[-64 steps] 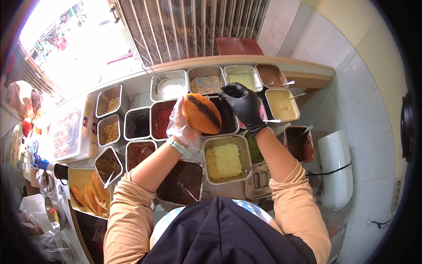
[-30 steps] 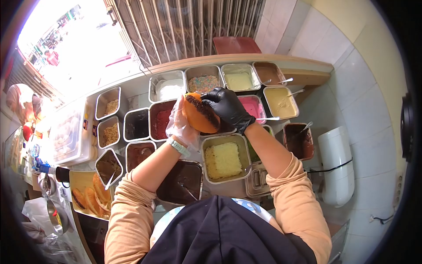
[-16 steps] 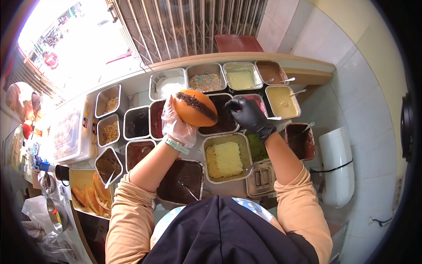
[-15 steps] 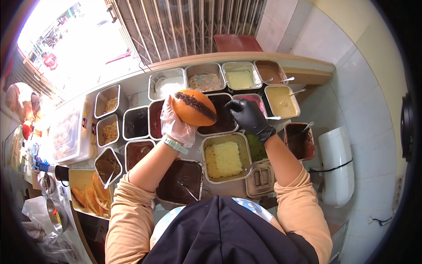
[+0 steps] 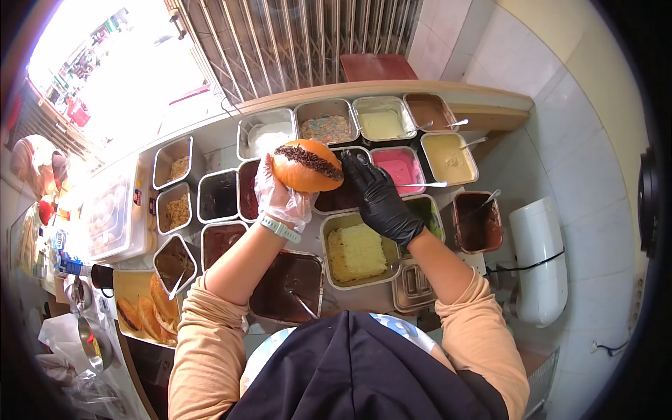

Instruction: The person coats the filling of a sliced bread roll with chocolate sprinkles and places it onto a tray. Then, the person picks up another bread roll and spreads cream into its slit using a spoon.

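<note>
Where the right hand was curled in a pinch a moment ago, its black-gloved fingers now stretch out straight, close together, by the right end of the bun; I can't tell whether they touch it. The left hand, in clear plastic, clasps the bun above the dark tray, its dark filling facing up. At left, the labels on the clear box are too small to read.
</note>
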The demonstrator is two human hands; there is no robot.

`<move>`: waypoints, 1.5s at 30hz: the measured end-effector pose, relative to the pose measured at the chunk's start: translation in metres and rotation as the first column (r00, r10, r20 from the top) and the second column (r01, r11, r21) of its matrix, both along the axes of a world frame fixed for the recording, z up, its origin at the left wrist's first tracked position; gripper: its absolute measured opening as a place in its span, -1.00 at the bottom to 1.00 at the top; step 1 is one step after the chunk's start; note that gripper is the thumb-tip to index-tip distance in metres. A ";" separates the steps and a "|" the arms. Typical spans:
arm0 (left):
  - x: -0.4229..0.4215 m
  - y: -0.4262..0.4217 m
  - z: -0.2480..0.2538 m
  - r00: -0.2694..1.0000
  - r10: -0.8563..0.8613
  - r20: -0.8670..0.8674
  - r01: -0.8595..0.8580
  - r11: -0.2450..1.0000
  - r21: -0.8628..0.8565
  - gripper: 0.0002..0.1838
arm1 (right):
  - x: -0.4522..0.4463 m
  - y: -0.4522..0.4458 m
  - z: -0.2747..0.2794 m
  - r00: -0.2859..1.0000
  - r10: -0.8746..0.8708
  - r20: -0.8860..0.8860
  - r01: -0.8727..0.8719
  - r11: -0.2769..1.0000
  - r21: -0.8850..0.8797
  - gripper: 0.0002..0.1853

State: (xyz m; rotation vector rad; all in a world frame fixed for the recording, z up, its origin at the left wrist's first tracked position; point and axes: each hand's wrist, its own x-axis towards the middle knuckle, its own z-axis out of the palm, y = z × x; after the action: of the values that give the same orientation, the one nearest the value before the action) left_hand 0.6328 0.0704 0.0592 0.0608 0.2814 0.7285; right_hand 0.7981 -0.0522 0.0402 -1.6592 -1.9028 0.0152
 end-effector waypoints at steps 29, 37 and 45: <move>0.006 0.000 -0.007 0.999 -0.044 -0.030 0.045 0.997 0.064 -0.24 | -0.014 -0.003 0.014 0.946 -0.057 0.320 0.050 0.998 0.030 -0.19; 0.004 0.002 -0.005 0.999 0.009 -0.035 -0.006 0.997 0.076 -0.30 | -0.011 0.007 0.025 0.997 0.012 -0.078 -0.004 0.995 0.104 -0.27; 0.003 0.009 -0.016 0.971 0.206 -0.122 -0.195 0.976 0.095 -0.40 | 0.013 0.060 -0.024 0.995 0.082 0.064 -0.038 0.859 -0.510 -0.81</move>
State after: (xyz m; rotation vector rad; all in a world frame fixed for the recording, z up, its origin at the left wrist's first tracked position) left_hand 0.6359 0.0792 0.0431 0.1611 0.3866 0.9393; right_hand 0.8110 0.0073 0.0166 -1.9570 -2.1391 0.5267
